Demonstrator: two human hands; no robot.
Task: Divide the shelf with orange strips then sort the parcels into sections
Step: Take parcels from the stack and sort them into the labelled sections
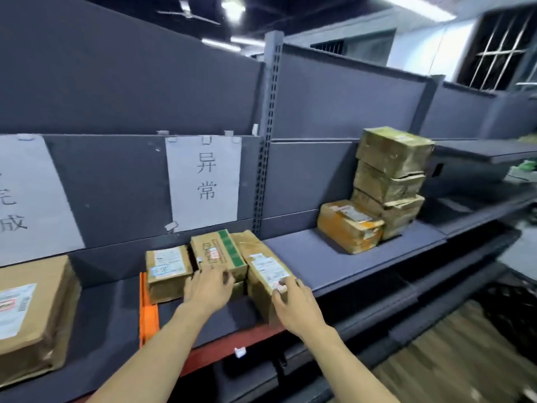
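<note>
While the orange strip (145, 303) lies at nine o'clock, sorting is underway: the left hand (207, 289) presses flat on the green-taped box (218, 251), the right hand (293, 303) clasps the labelled box (261, 274); next, seat both squarely.

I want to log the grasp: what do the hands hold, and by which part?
The right hand grips the labelled parcel at its near corner; the left hand rests on the green-taped box, fingers not closed.

2 bare forearms, no sleeves visible; left grip (207, 287), right grip (293, 303) ungloved, ringless
</note>
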